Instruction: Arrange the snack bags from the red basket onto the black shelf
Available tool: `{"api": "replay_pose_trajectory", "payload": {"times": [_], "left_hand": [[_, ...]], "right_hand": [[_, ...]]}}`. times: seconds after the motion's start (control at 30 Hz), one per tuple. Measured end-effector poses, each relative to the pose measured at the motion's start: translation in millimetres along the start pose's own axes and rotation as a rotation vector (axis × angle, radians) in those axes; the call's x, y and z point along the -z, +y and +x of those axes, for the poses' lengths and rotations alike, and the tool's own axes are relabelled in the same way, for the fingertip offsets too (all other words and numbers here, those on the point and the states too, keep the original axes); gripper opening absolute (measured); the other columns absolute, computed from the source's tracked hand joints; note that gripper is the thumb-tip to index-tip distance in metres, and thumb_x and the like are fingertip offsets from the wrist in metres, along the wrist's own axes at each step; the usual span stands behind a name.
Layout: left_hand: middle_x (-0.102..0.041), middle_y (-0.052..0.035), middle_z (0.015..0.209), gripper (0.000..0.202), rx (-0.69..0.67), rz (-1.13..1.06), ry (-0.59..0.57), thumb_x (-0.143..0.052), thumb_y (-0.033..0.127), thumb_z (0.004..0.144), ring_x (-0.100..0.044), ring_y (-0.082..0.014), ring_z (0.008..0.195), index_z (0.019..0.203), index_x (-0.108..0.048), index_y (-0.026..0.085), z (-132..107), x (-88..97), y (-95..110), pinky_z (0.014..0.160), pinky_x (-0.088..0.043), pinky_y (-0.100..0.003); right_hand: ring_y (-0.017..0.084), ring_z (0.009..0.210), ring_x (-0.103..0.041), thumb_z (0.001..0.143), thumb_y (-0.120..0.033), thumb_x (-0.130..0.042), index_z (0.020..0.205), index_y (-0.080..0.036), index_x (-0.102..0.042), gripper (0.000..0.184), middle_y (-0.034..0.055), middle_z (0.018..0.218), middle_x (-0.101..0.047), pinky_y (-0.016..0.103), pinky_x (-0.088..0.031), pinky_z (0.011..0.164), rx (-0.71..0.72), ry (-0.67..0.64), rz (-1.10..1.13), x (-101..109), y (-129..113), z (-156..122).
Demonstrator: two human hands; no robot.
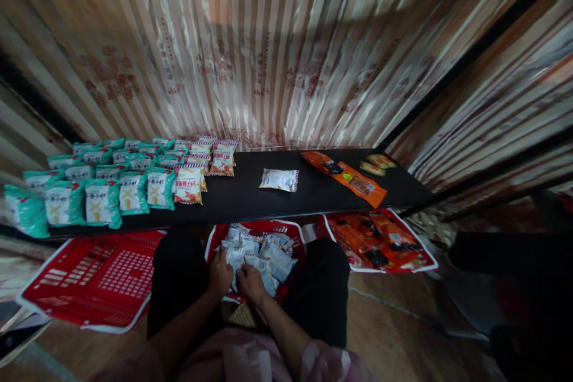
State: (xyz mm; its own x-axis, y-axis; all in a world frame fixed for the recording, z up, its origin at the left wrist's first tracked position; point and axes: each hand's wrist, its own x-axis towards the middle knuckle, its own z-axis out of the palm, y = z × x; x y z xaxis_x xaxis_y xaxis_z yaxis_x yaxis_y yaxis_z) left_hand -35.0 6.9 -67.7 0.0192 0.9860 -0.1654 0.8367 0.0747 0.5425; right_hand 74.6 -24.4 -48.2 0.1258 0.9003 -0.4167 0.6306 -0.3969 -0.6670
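Note:
Between my knees stands a red basket (pixel 301 233) holding several small white snack packets (pixel 280 259). My left hand (pixel 221 274) is inside its near left part, fingers closed on the side of a white packet (pixel 234 255). Close beside it, my right hand (pixel 250 282) has its fingers bent and pinched at the same packet's other side. Dim light and the fingers themselves hide part of the grip. On the black table ahead lies a single white snack packet (pixel 279 179), out of reach of both hands' present spot.
Teal snack bags (pixel 102 203) stand in rows at left, with striped orange-and-white bags (pixel 188 184) beside them. An orange long packet (pixel 344 178) and small yellow packets (pixel 377 163) lie right on the black table (pixel 237 203). Red baskets stand left (pixel 129 274) and right (pixel 430 261).

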Motion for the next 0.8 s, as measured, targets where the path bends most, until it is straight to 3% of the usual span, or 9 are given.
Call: {"api": "replay_pose_trajectory", "payload": {"times": [0.17,0.3,0.37,0.57,0.7,0.8], "left_hand": [[-0.055,-0.0151,0.125,0.047,0.011,-0.238,0.085,-0.041,0.01,0.076,-0.047,-0.025,0.12,0.122,-0.05,0.008,0.2,8.6,2.1,0.104,-0.033,-0.037],[-0.058,-0.0114,0.122,0.041,0.042,-0.428,0.103,-0.045,0.013,0.076,-0.049,-0.0235,0.118,0.115,-0.055,0.013,1.6,15.9,8.8,0.104,-0.033,-0.036],[-0.059,-0.012,0.12,0.039,0.095,-0.543,0.078,-0.046,0.012,0.076,-0.051,-0.0225,0.115,0.113,-0.056,0.013,4.1,18.6,12.5,0.102,-0.035,-0.036],[-0.067,-0.0101,0.101,0.031,0.252,-0.755,0.0,-0.052,0.01,0.074,-0.062,-0.0204,0.095,0.105,-0.058,0.015,15.7,15.6,18.6,0.087,-0.047,-0.033],[-0.069,-0.0093,0.093,0.028,0.302,-0.843,-0.038,-0.057,0.012,0.072,-0.064,-0.0197,0.089,0.1,-0.059,0.014,19.3,10.2,21.3,0.078,-0.05,-0.029],[-0.069,-0.009,0.089,0.03,0.352,-0.922,-0.075,-0.061,0.015,0.073,-0.066,-0.0188,0.082,0.102,-0.058,0.013,18.2,7.7,23.4,0.073,-0.051,-0.028]], "right_hand": [[0.016,0.078,-0.061,0.086,-0.032,-0.041,0.093,-0.011,-0.062,0.031,0.0089,0.085,-0.067,0.023,-0.041,0.067,-0.008,0.02,0.128,2.0,4.8,3.8],[0.015,0.067,-0.059,0.079,-0.042,-0.05,0.094,-0.013,-0.061,0.034,0.0039,0.073,-0.065,0.024,-0.042,0.06,-0.025,0.02,0.426,1.9,8.9,4.7],[0.016,0.067,-0.059,0.072,-0.041,-0.058,0.099,-0.014,-0.06,0.038,0.0025,0.072,-0.065,0.025,-0.043,0.061,0.002,0.0,0.594,2.2,10.5,2.9],[0.021,0.094,-0.06,0.056,-0.03,-0.069,0.119,-0.018,-0.049,0.067,0.0067,0.104,-0.064,0.03,-0.047,0.078,-0.051,-0.006,0.927,11.0,11.6,-8.1],[0.02,0.086,-0.062,0.059,-0.032,-0.067,0.124,-0.019,-0.045,0.07,0.0057,0.101,-0.065,0.032,-0.048,0.075,-0.093,-0.086,1.0,17.7,14.2,-12.0],[0.018,0.079,-0.061,0.059,-0.029,-0.066,0.121,-0.02,-0.049,0.065,0.0032,0.093,-0.066,0.029,-0.047,0.073,-0.062,-0.072,0.987,19.9,16.2,-12.3]]}}
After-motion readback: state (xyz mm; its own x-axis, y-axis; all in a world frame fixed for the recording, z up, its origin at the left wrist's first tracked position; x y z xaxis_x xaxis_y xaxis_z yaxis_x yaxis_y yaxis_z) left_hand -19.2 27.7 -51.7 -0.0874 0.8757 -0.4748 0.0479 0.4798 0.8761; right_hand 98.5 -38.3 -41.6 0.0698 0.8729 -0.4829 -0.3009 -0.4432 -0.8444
